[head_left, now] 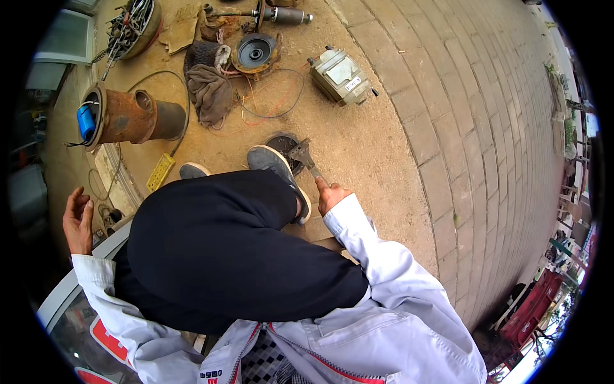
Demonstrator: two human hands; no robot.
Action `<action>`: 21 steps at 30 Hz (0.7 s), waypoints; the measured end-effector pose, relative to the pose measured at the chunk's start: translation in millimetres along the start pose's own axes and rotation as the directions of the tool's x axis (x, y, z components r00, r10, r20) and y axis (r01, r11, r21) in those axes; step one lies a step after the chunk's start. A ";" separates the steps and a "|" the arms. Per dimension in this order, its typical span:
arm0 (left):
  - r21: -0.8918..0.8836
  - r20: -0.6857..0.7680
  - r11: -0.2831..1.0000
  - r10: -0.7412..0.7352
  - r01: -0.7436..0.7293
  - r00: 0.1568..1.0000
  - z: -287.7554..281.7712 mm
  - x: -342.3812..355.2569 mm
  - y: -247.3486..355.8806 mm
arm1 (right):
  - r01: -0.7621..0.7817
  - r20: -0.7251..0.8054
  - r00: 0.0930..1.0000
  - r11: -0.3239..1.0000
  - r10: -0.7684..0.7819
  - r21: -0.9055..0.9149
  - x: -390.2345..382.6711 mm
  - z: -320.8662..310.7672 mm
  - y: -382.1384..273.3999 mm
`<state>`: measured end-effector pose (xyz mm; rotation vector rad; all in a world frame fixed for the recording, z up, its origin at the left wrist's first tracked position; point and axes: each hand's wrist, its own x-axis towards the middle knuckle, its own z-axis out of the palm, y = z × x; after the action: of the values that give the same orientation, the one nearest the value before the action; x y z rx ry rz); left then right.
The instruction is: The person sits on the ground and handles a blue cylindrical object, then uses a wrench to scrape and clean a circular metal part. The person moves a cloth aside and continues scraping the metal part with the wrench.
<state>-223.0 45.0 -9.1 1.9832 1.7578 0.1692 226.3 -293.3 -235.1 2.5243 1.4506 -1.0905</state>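
My right hand (333, 196) is closed round the handle of a worn metal tool (300, 152) with a broad, flat, hatchet-like head. The tool's head lies over a dark round metal part (281, 142) on the ground; whether they touch, I cannot tell. My grey shoe (272, 160) covers part of that round piece. Out at the far left, my left hand (78, 222) is raised with loosely bent fingers and nothing in it.
A rusty cylindrical housing (128, 116) holds a blue item (86, 121). Nearby lie a yellow power strip (160, 171), a brown rag (210, 96), a round flanged part (256, 52), a grey-green boxy device (341, 78), a rotor (288, 16), loose wires and a tool basin (137, 29).
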 end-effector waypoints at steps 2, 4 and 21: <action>-0.099 -0.035 0.994 0.038 -0.041 0.999 6.6 -1.1 9.5 | 0.008 -0.041 0.999 0.996 -0.005 0.091 9.3 -5.8 0.4; -0.066 -0.008 0.997 0.045 -0.045 0.999 5.9 -3.2 10.3 | 0.036 -0.165 0.986 0.997 -0.025 0.063 -4.8 8.4 8.3; 0.070 -0.089 0.898 0.439 -0.434 0.894 23.1 11.3 105.9 | 0.062 -0.215 0.975 0.998 -0.055 0.024 -2.2 -120.0 4.2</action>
<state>-116.4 43.4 13.5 2.4214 1.3539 0.3860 295.3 -254.8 -144.6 2.7092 1.5772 -0.8762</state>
